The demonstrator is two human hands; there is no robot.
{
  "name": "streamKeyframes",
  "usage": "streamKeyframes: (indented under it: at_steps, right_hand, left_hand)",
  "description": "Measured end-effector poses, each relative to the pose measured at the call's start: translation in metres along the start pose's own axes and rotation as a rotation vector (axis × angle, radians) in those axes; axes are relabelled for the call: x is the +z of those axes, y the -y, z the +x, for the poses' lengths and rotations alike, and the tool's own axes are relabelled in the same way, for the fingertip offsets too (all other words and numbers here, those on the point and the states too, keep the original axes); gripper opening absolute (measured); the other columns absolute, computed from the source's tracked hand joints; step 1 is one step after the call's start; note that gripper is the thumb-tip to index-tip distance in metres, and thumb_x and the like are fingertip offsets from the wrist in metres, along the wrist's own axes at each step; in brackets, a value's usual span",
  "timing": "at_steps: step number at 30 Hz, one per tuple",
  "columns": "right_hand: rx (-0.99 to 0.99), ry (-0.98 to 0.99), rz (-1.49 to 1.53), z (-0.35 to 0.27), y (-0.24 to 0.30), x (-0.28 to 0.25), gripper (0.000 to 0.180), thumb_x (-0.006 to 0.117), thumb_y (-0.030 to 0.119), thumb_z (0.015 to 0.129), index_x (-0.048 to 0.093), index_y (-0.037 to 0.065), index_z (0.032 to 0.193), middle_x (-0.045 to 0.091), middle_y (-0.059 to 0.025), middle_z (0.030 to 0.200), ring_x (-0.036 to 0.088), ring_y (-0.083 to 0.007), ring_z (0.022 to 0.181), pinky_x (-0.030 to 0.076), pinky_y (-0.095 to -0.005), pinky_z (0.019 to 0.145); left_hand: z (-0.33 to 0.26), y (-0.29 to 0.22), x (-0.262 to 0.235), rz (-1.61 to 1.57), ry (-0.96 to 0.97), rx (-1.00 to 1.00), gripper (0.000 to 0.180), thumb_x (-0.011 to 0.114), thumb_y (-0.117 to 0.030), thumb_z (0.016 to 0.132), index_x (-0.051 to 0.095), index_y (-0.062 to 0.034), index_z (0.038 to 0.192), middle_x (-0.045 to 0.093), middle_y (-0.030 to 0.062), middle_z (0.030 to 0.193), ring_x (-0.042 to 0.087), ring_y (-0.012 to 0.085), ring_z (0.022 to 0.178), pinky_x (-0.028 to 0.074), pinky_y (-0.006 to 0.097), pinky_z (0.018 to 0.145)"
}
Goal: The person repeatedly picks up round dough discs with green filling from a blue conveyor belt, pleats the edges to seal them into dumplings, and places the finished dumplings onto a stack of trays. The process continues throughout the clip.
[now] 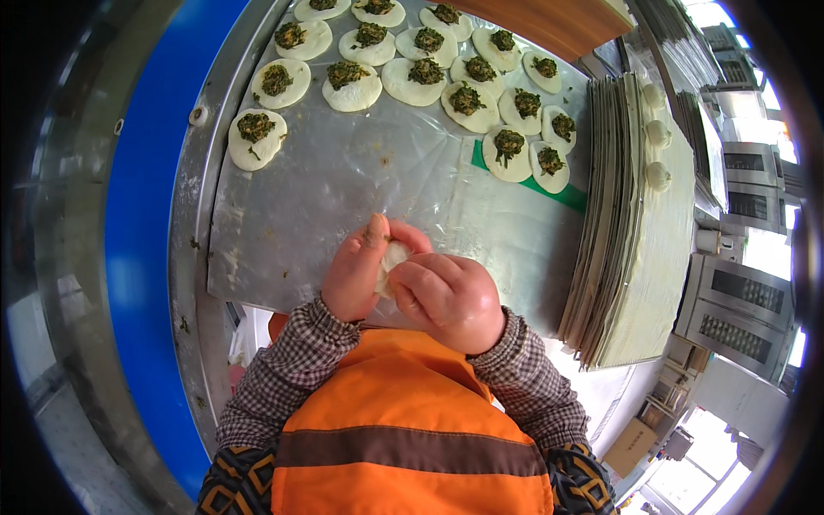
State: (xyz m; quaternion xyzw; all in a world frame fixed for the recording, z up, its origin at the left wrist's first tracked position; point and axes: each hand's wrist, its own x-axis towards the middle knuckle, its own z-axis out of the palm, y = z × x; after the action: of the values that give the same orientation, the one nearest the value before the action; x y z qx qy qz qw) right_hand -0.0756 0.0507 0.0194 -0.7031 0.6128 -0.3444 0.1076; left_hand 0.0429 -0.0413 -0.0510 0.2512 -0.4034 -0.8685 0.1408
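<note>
Both my hands meet above the near edge of the metal table (326,197). Cupped in my left hand (352,273) is a pale piece of dough, a bun (392,257), with the thumb up along its side. My right hand (451,296) pinches the bun's edge, fingers curled against it; most of the bun is hidden by my fingers, and any filling inside cannot be seen. Beyond my hands lie several flat dough rounds (416,83), each topped with a mound of dark green chopped filling (427,70). The closest one on the left (257,144) lies apart from the others.
At the right stands a tall stack of thin trays (635,232) with a few finished-looking buns (658,176) on top. A blue strip (146,215) and raised metal rim (184,223) border the left. A wooden board (541,26) lies at the back; steel cabinets (742,300) stand far right.
</note>
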Motion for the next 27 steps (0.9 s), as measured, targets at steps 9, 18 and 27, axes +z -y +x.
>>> streamKeyframes:
  at_steps: [9, 18, 27]
  right_hand:
    - [0.373, -0.171, 0.284, 0.027, -0.012, -0.005, 0.024, 0.075, -0.002, 0.072, 0.067, 0.002, 0.094, 0.06, -0.0068, 0.086, 0.057, -0.0137, 0.067, 0.048, -0.0248, 0.059]
    - [0.524, -0.162, 0.539, 0.028, -0.027, 0.003, 0.014, 0.072, -0.003, 0.076, 0.068, 0.002, 0.088, 0.06, -0.0045, 0.08, 0.055, -0.0102, 0.066, 0.045, -0.0209, 0.058]
    - [0.295, -0.138, 0.222, 0.012, -0.015, -0.008, 0.015, 0.069, -0.005, 0.075, 0.068, 0.003, 0.088, 0.063, -0.0078, 0.081, 0.063, -0.019, 0.07, 0.051, -0.0307, 0.06]
  left_hand:
    - [0.025, 0.015, -0.017, -0.186, 0.165, 0.114, 0.078, 0.031, -0.072, 0.091, 0.062, 0.0, 0.088, 0.062, 0.0061, 0.084, 0.06, 0.0143, 0.078, 0.048, 0.027, 0.069]
    - [0.033, 0.005, -0.018, 0.054, 0.122, 0.197, 0.071, 0.042, -0.068, 0.09, 0.062, 0.0003, 0.091, 0.06, 0.0042, 0.084, 0.058, 0.013, 0.077, 0.048, 0.027, 0.068]
    - [0.021, 0.003, -0.01, -0.471, 0.158, -0.006, 0.082, 0.015, -0.068, 0.095, 0.063, -0.0026, 0.083, 0.064, 0.0082, 0.084, 0.061, 0.0176, 0.078, 0.05, 0.029, 0.072]
